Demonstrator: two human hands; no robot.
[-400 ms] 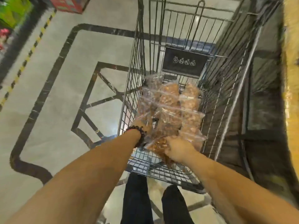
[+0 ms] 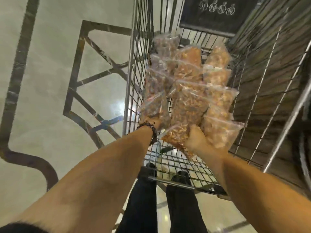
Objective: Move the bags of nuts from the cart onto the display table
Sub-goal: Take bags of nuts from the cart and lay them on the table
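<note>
1. The right hand (image 2: 196, 140) was closed around the nearest bag (image 2: 175, 137).
2. The left hand (image 2: 154, 122) gripped a darker bag (image 2: 155, 105).
3. The remaining bags of nuts (image 2: 190, 78) lay piled in the cart (image 2: 134, 68); slick plastic risked slipping, or snagging the wire.

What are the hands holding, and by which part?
Right hand grips the near end of a bag of nuts. Left hand is at the near end of another bag; its fingers are hidden.
</note>
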